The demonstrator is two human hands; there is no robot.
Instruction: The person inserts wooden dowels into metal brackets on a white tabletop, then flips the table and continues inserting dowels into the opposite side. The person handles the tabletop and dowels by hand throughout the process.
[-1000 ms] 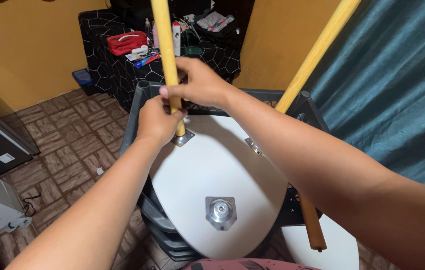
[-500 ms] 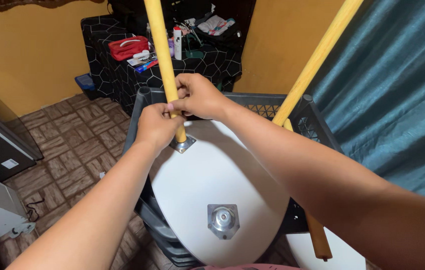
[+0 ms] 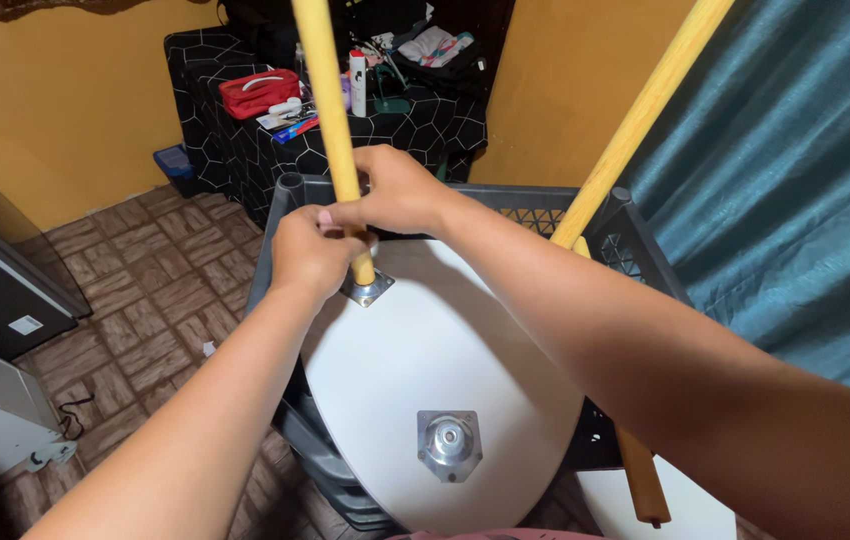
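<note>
Head view: both hands, left hand [image 3: 310, 252] and right hand [image 3: 395, 190], have stayed clamped on the yellow wooden leg [image 3: 333, 135] and sit slightly lower; leg upright in its metal corner plate [image 3: 366, 289] on the white round tabletop [image 3: 435, 370].

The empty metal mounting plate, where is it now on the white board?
In the head view, the empty metal mounting plate sits low at centre on the white board, nearer the camera than both hands gripping the wooden leg.
</note>
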